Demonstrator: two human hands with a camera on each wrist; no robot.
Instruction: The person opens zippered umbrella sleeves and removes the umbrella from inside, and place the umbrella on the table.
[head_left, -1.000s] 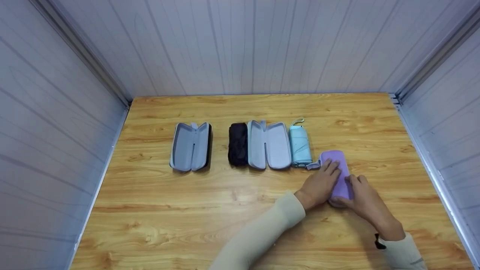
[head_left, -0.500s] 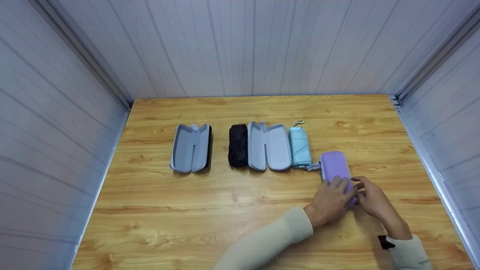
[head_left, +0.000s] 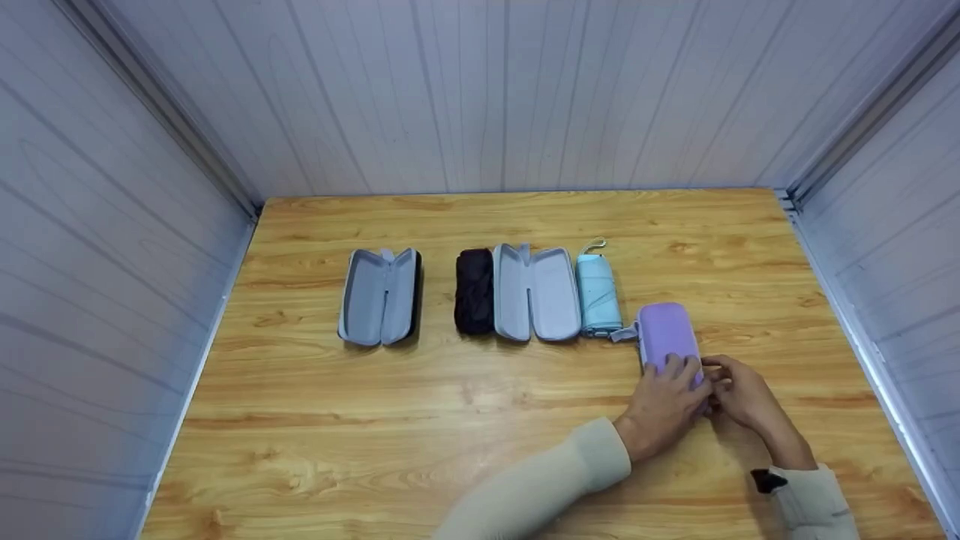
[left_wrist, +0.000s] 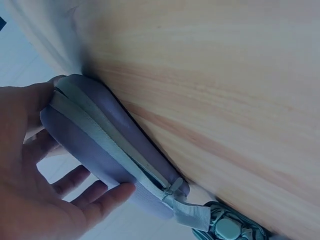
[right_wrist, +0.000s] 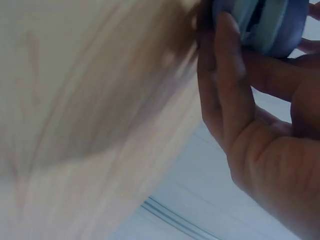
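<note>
A purple zip case (head_left: pixel 667 328) lies on the table at the right, with a pale zip band (left_wrist: pixel 110 137) along its side and a grey fabric tab (left_wrist: pixel 191 215) at its far end. My left hand (head_left: pixel 664 405) holds the near part of the case, fingers over the top and thumb at the near end. Close beside it, my right hand (head_left: pixel 746 394) has its fingers bent at the near right corner of the case. In the right wrist view, those fingertips touch the case's end, where a dark gap shows in the band; whether they pinch a zip pull is hidden.
Left of the purple case lies a folded light-blue umbrella (head_left: pixel 598 294) with a wrist loop. Beside it stand an opened grey-lined case (head_left: pixel 553 296) and a dark folded bundle (head_left: pixel 474 292). Another opened case (head_left: pixel 365 300) is farther left. Panel walls (head_left: pixel 480 97) enclose the table.
My left hand has slid toward the near end of the purple case, uncovering its far part. My right hand has shifted slightly from the near end to the near right corner.
</note>
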